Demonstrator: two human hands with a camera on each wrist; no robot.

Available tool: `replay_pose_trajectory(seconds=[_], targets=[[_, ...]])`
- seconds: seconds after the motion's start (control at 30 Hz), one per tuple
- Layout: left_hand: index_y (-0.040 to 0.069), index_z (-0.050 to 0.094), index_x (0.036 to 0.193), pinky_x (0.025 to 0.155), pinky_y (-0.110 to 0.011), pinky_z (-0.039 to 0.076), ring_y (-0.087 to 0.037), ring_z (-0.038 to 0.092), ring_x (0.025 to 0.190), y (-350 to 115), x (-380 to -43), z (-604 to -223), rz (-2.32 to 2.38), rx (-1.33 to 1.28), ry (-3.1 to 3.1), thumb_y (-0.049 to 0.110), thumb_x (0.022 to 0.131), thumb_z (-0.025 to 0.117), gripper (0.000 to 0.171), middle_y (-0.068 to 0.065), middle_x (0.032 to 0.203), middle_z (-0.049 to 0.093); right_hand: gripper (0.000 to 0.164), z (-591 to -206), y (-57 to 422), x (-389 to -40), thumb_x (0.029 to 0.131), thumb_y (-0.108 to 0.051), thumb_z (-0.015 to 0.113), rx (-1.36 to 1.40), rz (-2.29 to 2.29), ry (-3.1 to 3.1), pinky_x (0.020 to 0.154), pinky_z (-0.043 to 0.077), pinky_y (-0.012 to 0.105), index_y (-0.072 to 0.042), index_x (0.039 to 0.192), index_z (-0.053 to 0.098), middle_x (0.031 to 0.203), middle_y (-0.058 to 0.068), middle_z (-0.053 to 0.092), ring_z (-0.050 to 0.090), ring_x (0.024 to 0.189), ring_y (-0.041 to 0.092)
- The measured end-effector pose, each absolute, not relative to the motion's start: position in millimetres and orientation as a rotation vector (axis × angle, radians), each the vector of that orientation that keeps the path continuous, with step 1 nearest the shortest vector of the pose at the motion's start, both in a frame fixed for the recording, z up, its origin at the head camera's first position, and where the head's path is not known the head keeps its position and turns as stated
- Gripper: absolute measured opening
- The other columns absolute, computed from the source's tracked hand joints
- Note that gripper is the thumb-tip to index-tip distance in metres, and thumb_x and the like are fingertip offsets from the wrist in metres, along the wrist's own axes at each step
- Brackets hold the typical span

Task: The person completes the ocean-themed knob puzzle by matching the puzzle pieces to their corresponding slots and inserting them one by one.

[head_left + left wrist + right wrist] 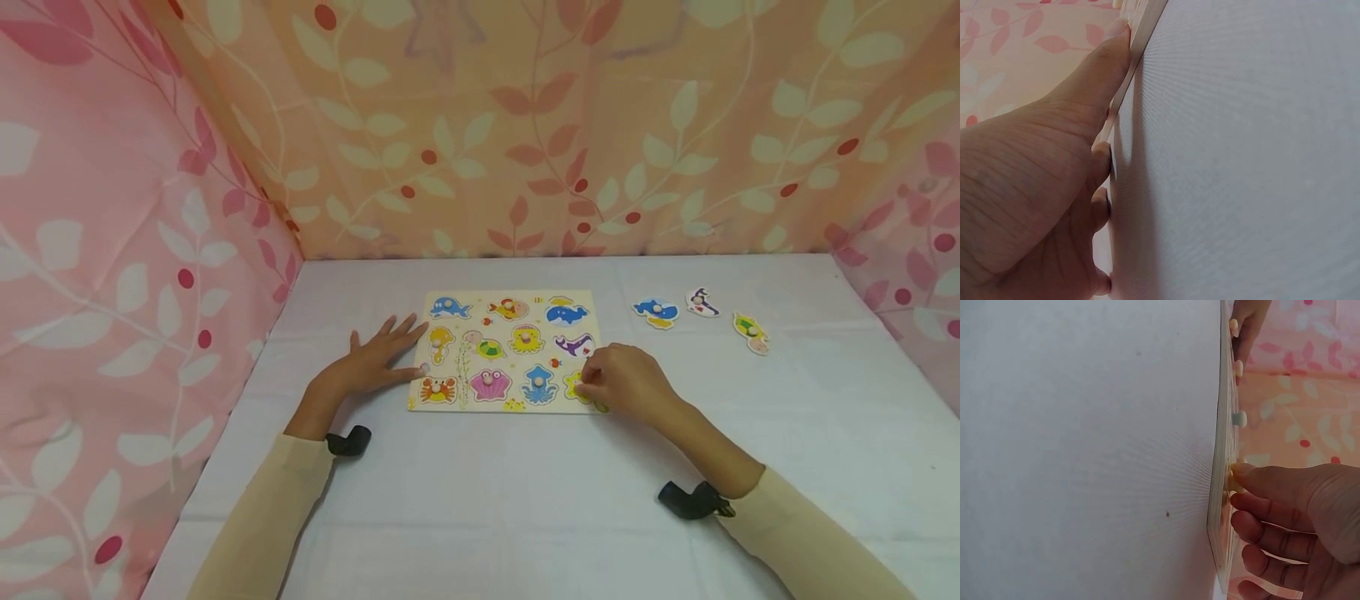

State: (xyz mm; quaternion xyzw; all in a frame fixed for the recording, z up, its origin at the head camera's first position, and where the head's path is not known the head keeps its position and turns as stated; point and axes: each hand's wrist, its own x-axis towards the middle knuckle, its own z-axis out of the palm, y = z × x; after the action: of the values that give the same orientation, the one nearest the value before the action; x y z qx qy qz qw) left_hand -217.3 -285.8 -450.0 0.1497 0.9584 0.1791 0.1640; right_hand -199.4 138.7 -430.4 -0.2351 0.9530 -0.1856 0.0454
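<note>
A wooden knob puzzle board [525, 402] with painted sea animals lies flat on the table. My right hand [630, 382] is over its near right corner, thumb and index finger pinching the knob of a yellow puzzle piece [573, 385], largely covered by the fingers. In the right wrist view the pinching thumb [1272, 481] sits at the board's face. My left hand [375, 360] spreads its fingers at the board's left edge, the thumb [1100, 69] touching the rim. Knobbed pieces such as the crab [438, 392], pink shell [490, 387] and blue squid [538, 388] lie in the board.
Three loose pieces lie right of the board: a blue whale [656, 311], a purple and white piece [702, 302] and a green and yellow turtle [751, 332]. A white cloth covers the table [480, 500]. Leaf-patterned curtains [480, 125] stand behind and at both sides.
</note>
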Motion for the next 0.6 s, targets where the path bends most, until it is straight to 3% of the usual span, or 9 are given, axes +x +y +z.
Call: replay_pose_trajectory(seconds=[0.6], targets=[[0.036,0.017,0.163,0.108,-0.078,-0.014,-0.032,-0.007,0.156,-284.8,-215.2,-450.2,0.514,0.437,2.747,0.062,0.092,0.063,0.089,0.002,0.171,0.005,0.016,-421.4,136.4,-200.3,0.083,-0.025,0.086,-0.732,-0.557,2.848,0.073,0.049,0.035,-0.013,0.086,0.077,0.075,-0.008,0.065,0.055,0.075,0.014]])
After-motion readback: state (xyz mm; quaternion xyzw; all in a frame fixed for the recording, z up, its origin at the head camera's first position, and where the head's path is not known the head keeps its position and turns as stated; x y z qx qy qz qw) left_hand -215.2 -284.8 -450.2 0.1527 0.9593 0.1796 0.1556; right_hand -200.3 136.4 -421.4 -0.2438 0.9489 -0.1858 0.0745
